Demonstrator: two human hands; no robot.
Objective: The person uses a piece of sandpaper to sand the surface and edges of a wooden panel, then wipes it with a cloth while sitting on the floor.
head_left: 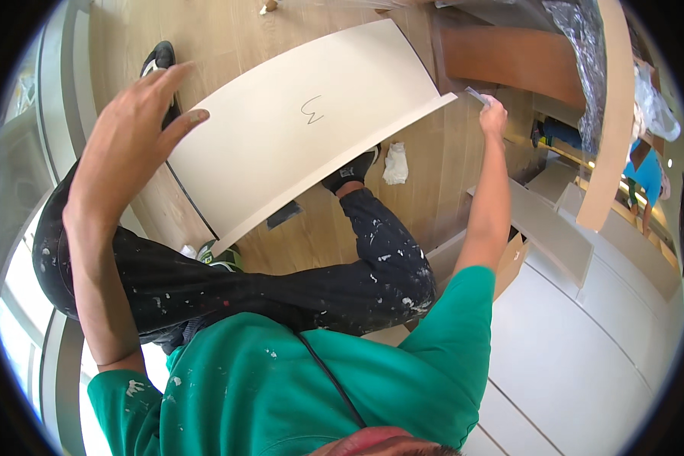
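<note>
A large white board point(281, 114) with a dark hand-drawn mark lies tilted between my legs. A narrow white strip point(334, 167) runs along its near long edge, and its short ends look dark. My left hand point(133, 129) hovers over the board's left end with nothing in it, thumb and fingers apart. Past the board's right corner, my right hand point(492, 118) is closed on a small flat grey piece point(476, 96) that resembles a scraper blade; its exact kind is unclear. That piece appears apart from the board.
A crumpled white cloth point(395, 163) and a dark grey patch point(283, 215) lie on the wood floor. Below the board's left corner stands a green container point(228, 258). Right: brown panel point(513, 64), clear plastic wrap point(585, 61), upright tan board point(614, 114), white panels point(577, 327), a person in blue point(647, 175).
</note>
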